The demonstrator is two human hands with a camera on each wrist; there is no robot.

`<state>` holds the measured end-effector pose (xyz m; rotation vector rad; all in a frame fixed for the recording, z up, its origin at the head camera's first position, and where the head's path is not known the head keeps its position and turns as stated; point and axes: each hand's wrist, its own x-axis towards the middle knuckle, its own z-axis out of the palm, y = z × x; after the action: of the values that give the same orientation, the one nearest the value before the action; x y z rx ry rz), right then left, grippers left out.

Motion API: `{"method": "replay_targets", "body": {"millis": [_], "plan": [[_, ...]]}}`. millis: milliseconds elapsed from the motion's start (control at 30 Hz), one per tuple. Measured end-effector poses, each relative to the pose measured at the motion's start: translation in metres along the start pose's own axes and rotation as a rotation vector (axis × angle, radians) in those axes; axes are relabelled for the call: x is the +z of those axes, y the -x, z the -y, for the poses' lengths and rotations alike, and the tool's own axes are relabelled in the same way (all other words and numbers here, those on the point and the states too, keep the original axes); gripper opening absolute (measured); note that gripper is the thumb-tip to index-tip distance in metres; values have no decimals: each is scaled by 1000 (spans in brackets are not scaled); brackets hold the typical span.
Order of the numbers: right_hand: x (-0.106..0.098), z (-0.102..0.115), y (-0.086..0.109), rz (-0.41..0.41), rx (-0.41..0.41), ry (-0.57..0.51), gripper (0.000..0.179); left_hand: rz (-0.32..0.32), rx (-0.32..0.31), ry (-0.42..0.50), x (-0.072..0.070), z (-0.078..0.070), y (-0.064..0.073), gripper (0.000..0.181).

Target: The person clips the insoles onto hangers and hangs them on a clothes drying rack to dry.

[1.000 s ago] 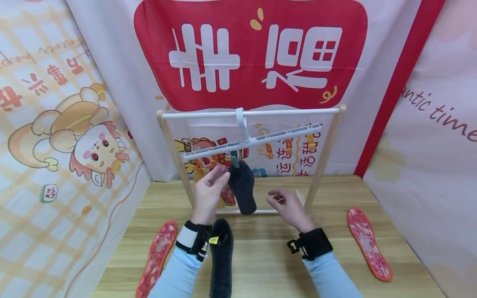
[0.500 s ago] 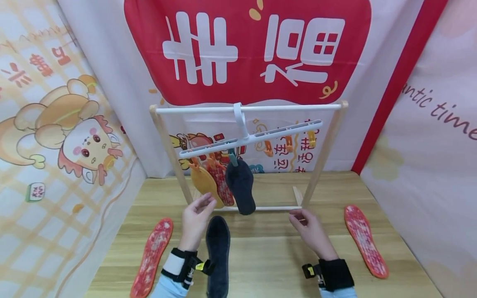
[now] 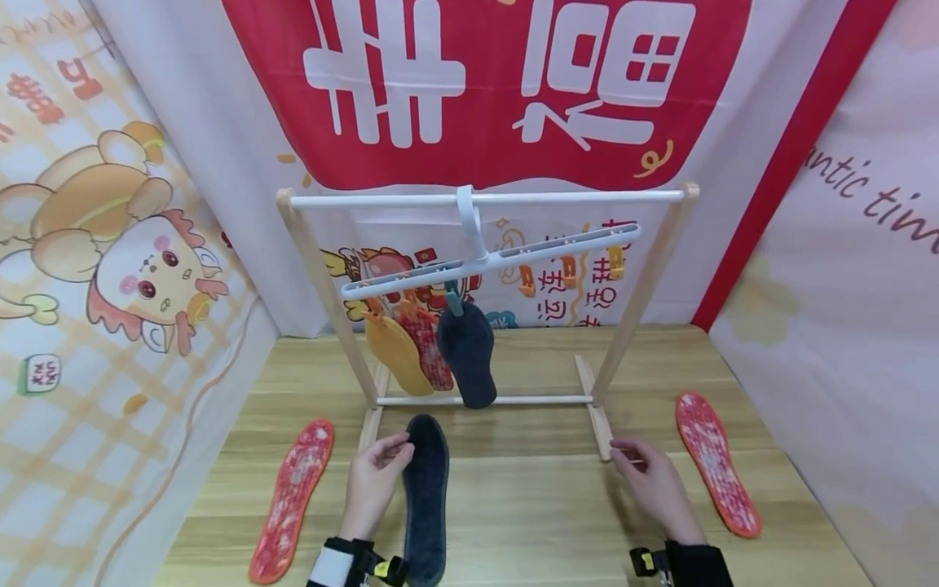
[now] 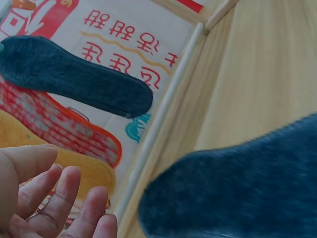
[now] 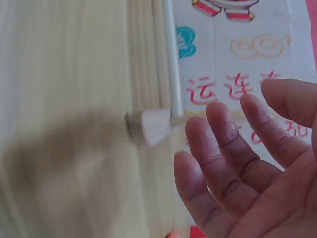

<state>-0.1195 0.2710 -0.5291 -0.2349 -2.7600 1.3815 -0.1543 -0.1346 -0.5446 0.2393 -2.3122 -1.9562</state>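
My left hand (image 3: 372, 485), fingers loosely bent and holding nothing, is at the left edge of a dark insole (image 3: 427, 505) lying on the table. In the left wrist view its fingers (image 4: 64, 193) are spread apart from that insole. My right hand (image 3: 654, 487) is empty too, near the right foot of the rack (image 3: 601, 432). From a white hanger (image 3: 484, 262) on the rack's top bar hang a yellow insole (image 3: 399, 355), a red patterned insole (image 3: 425, 338) and a dark insole (image 3: 468, 363), the last by a green clip (image 3: 454, 302).
One red insole (image 3: 293, 501) lies on the wooden table at left, another red insole (image 3: 717, 465) at right. Orange clips (image 3: 569, 271) and a yellow clip (image 3: 615, 262) dangle from the hanger's right half. Printed cloths (image 3: 147, 244) enclose the sides and back.
Both hands have drawn back toward me and away from the hanger, the left from beside the hanging dark insole. The hanging insoles stay in place. The head view has tilted down slightly.
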Motion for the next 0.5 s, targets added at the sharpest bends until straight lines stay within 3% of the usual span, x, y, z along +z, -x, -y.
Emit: {"method": "replay_targets", "body": {"millis": [133, 300, 500], "plan": [[-14, -14, 3, 8, 75, 45, 34, -1, -47, 4, -1, 8, 6, 29], [-31, -32, 6, 6, 158, 69, 39, 28, -37, -7, 1, 12, 18, 30], [-48, -52, 3, -18, 172, 76, 41, 69, -40, -33, 5, 16, 31, 28]]}}
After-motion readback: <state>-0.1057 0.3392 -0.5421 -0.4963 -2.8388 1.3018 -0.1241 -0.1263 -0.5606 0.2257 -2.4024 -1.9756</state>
